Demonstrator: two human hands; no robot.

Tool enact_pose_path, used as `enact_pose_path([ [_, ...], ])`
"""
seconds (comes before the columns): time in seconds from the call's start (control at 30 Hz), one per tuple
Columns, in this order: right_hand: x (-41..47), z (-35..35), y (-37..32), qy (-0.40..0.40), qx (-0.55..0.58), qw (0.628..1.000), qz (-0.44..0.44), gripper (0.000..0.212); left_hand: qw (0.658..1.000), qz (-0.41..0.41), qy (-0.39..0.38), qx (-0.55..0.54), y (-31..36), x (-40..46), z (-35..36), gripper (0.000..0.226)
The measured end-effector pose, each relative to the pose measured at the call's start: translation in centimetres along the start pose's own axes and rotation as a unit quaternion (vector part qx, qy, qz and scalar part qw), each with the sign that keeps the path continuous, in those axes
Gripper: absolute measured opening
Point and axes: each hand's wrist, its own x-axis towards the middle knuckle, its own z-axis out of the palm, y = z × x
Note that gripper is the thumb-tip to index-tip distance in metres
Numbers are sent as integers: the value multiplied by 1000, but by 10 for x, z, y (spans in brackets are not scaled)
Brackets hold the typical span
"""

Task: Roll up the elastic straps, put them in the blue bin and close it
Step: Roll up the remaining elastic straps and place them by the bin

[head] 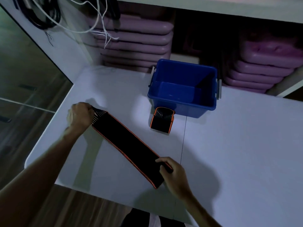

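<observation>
A stack of black elastic straps with orange edges [129, 146] lies stretched diagonally across the white table [237, 153]. My left hand [80, 116] grips its far left end. My right hand [173, 173] pinches its near right end. A second bundle of the same straps [162, 120], folded or rolled, rests on the table against the front wall of the blue bin [182, 102]. The bin stands open with nothing visible inside, grey latches on both sides. No lid is in view.
Purple stacked mats [136, 40] fill shelves behind the table, more at the right [255, 74]. White and black cables [98, 22] hang at the upper left. The table's left edge drops to a wood floor [24, 95].
</observation>
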Motion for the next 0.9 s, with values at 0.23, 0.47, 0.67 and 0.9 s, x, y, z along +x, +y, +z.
enact_pose_path([
  [0.23, -6, 19, 1, 16, -60, 998, 17, 22, 995, -39, -86, 6, -9, 24, 20, 21],
  [0.47, -4, 30, 6, 42, -216, 976, -2, 29, 985, -37, -163, -30, -9, 33, 23, 10],
  [0.67, -6, 36, 1, 71, -395, 914, -53, 39, 981, -40, -174, -72, -12, 31, 31, 31],
  [0.9, -8, 43, 9, -25, -513, 854, -86, 73, 981, -51, -147, -114, -4, 26, 44, 16],
])
